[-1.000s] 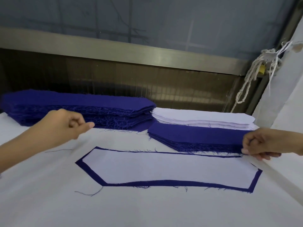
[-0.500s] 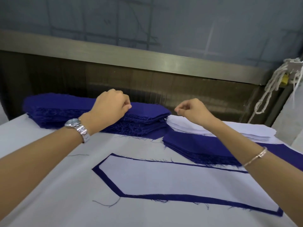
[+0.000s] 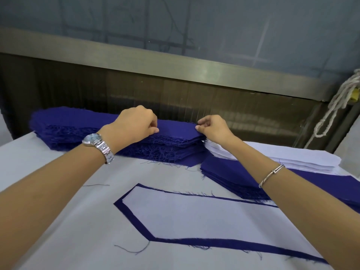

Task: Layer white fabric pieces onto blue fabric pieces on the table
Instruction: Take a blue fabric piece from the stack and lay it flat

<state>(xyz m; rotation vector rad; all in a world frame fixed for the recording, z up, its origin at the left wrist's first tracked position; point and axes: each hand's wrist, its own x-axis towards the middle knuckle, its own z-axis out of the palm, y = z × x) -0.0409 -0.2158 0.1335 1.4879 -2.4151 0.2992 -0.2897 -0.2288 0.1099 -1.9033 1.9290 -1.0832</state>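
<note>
Okay, tall stack of dark blue fabric pieces with frayed edges (image 3: pixel 78 129) sits at the far side of the white cloth-covered bench (image 3: pixel 58 240). Both hands are on its top layer. The left hand (image 3: pixel 136 123) has its fingers curled, thumb and fingertips pinching the top blue piece near the stack's middle. The right hand (image 3: pixel 212 127) pinches the same layer at the stack's right end, fingers curled tight.

Just right of the stack is a pile of white fabric pieces (image 3: pixel 292 158), touching or nearly touching it; cannot tell which. In front of the white pile and right of the stack lies a lower stack of blue pieces (image 3: pixel 233 176).

Nearer than the stack, a long white fabric piece with angled ends (image 3: pixel 194 217) lies flat on a slightly larger blue piece (image 3: pixel 132 217), so the blue shows as a thin border all round.

A silver metal wristwatch (image 3: pixel 97 145) is on the left wrist and a thin silver bangle (image 3: pixel 271 175) on the right forearm. A loose dark thread (image 3: pixel 132 250) lies on the bench, well in front of the stack. Behind the stack runs a metal rail (image 3: pixel 175 63), and far to its right hangs a knotted white rope (image 3: pixel 335 106).
</note>
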